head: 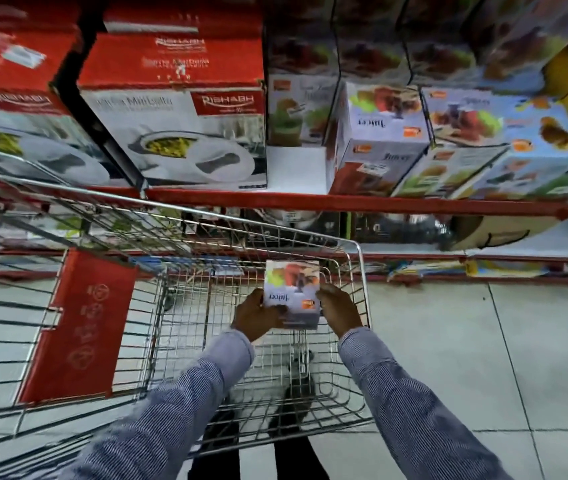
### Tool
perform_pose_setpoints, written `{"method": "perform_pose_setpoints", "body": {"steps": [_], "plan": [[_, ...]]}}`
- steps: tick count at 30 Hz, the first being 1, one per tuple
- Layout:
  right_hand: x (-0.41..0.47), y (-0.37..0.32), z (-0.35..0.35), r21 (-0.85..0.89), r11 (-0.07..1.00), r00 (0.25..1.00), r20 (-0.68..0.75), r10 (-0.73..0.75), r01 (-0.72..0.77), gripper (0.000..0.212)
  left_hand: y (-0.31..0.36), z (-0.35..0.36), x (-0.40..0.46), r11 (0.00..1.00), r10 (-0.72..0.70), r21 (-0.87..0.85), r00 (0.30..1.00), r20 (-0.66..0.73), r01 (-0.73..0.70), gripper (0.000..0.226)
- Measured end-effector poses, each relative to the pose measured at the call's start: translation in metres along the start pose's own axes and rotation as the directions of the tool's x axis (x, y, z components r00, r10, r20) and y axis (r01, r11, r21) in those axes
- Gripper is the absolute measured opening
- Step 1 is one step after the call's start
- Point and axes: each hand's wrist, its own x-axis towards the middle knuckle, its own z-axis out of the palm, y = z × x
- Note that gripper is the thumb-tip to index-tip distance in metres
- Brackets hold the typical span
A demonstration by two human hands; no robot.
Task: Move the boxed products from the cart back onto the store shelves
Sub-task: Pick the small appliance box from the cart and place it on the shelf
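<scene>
Setting: store aisle, red-edged shelf (344, 202) stocked with boxes.
Item: juicer box (293, 294), held over wire cart (362, 271).
Hands: left hand (256, 315) and right hand (339, 310), fingers pressed on opposite sides.
Advice: lift level; seat in white gap (296, 168) beside matching boxes.

I can't read the small print on the juicer box (292, 292); my left hand (256, 315) and right hand (339, 311) cover its lower corners. The shopping cart (362, 271) runs off the left edge. Boxes on the upper shelf (344, 199) are smeared, their tops cut by the frame. The lower shelf's goods (414, 233) sit in shadow, unidentifiable. My sleeves (414, 403) hide the cart's near rim.
</scene>
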Motion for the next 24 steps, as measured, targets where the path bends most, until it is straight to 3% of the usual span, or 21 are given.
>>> {"method": "perform_pose_setpoints", "body": {"steps": [6, 11, 19, 24], "plan": [[-0.051, -0.036, -0.028, 0.11, 0.988, 0.982, -0.168, -0.09, 0.109, 0.029, 0.024, -0.032, -0.054, 0.981, 0.175, -0.041, 0.961, -0.213, -0.188, 0.028], [-0.091, -0.083, -0.058, 0.201, 0.927, 0.904, -0.361, -0.231, 0.317, 0.022, 0.072, -0.07, -0.106, 0.887, 0.449, 0.087, 0.807, -0.384, -0.453, 0.02], [-0.104, -0.152, -0.098, 0.288, 0.83, 0.815, -0.496, -0.298, 0.478, 0.023, 0.146, -0.112, -0.124, 0.786, 0.603, 0.243, 0.618, -0.505, -0.568, 0.04], [-0.099, -0.175, -0.112, 0.279, 0.804, 0.768, -0.562, -0.306, 0.525, 0.023, 0.177, -0.129, -0.111, 0.771, 0.62, 0.231, 0.614, -0.488, -0.594, 0.041]]}}
